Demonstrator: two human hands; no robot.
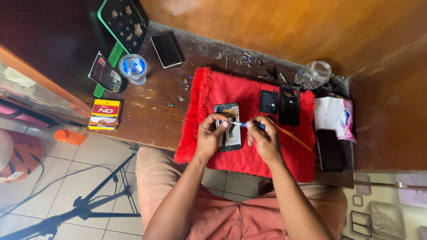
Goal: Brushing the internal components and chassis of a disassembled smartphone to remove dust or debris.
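— Opened phone point(227, 129) at centre of frame, lying on the red cloth point(249, 158); pinned at its left edge by the left hand point(210, 135), fingers curled over the frame; right hand point(265, 138) pinched shut on a blue screwdriver point(249, 125), tip at the phone's upper part.

— How far along?

— Seemingly mid-way; back cover point(289, 105) and battery point(269, 102) already off, lying side by side right of centre; board inside the phone not yet lifted, as far as can be told.

— Around it?

— Orange stick point(291, 134) slanting under the right hand; loose screws point(249, 58) scattered along the upper edge of the wooden table point(142, 115); glass jar point(316, 73) upper right; tissue pack point(334, 116) and a dark phone point(330, 150) at right; another phone point(166, 50), a plastic cup point(132, 67) and a yellow box point(104, 114) at left.

— Anything in the way?

— Only the stick close by the wrist; otherwise open around the hands.
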